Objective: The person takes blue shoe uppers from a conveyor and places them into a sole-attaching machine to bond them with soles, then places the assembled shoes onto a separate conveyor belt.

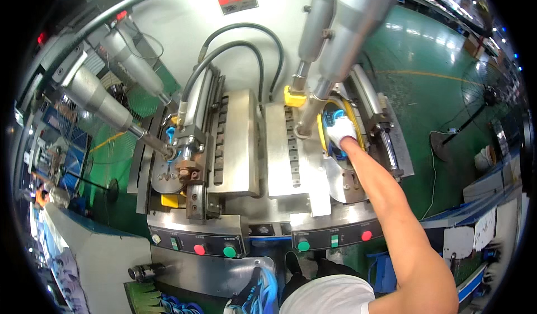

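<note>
My right hand [342, 130], in a white glove, reaches into the right-hand station of a two-station press. Its fingers curl down onto a blue shoe [334, 116] with lighter blue lacing. Much of the shoe is hidden by the glove. A yellow-edged pad [358, 125] curves around the shoe, and a metal press rod [306, 121] stands close by on its left. My left hand is out of view.
Control panels with a red button [199, 249] and green button [304, 246] line the machine's front. Slanted cylinders [103, 96] hang over the left station. Blue-and-black shoe pieces [260, 291] lie below. A floor fan [467, 118] stands at right.
</note>
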Motion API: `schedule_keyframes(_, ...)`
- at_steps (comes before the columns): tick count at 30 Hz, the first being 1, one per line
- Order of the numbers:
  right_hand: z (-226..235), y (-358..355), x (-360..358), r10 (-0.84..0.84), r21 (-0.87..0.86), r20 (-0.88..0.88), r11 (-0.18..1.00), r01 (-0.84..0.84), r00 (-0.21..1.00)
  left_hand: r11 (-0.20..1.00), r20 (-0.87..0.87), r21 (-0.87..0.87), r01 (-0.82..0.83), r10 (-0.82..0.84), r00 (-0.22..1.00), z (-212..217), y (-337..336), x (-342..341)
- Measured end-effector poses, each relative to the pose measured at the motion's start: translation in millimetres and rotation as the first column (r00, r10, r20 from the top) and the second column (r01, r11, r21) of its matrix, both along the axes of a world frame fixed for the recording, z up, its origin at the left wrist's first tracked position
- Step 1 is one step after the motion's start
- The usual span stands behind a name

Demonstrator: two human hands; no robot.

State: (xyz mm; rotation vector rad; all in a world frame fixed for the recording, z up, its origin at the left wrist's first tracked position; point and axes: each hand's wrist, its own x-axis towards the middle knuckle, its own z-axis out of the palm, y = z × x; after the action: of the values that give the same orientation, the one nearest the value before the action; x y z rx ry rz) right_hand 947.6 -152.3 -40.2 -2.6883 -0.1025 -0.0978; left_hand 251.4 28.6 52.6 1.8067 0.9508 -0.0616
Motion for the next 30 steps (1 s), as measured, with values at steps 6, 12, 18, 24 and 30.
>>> schedule_keyframes(6,25,9,1,0.166,0.137,-0.032,0.978,-0.160,0.986,0.795,-0.148,0.306,-0.524,0.583,0.799,-85,-39,-75)
schedule_keyframes(12,7,-32,14,0.259,0.151,-0.195,0.961,-0.232,0.946,0.563,0.040,0.438,-0.700,0.766,0.641,-239,-27,-72)
schedule_keyframes(18,54,16,-366,0.571,-0.047,0.471,0.777,-0.627,0.672,0.656,0.026,0.284,-0.699,0.724,0.690,-241,-24,-75)
schedule_keyframes(24,-25,41,-443,0.719,-0.395,-0.202,0.562,-0.727,0.665,0.667,0.154,0.287,-0.687,0.676,0.721,-206,63,-186)
schedule_keyframes(30,-12,30,-486,0.771,-0.165,-0.271,0.552,-0.817,0.576,0.313,-0.100,0.670,-0.674,0.937,0.335,-232,175,-287)
